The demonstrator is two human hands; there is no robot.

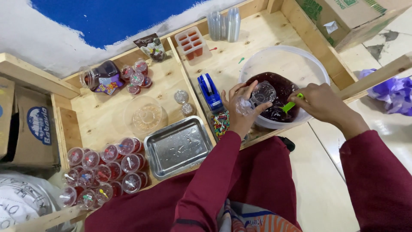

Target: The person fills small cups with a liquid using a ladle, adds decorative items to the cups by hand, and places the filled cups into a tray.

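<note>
Your right hand [324, 103] grips a bright green spoon [289, 106] over dark red jelly [281, 92] in the translucent white bowl [274, 58]. Your left hand [240, 109] holds a clear cup [262, 93]. Beside it sits a blue tape dispenser [209, 92].

A wooden workbench [107, 114], divided into compartments, carries the stock of a small dessert stall. A metal tray [178, 147] lies at the front edge, beside a cluster of filled, lidded jelly cups [105, 169] packed closely together. Behind the tray sits an upturned clear plastic lid [146, 116], with two small clear cups [184, 103] just beside it. At the back, a jar of dark red jelly [101, 77] lies tipped on its side next to a few more sealed cups [136, 76]. A blue tape dispenser [209, 91], an orange mould tray [191, 42] and a stack of clear cups [224, 23] occupy the neighbouring compartment. Cardboard boxes [343, 15] stand around the bench.
</note>
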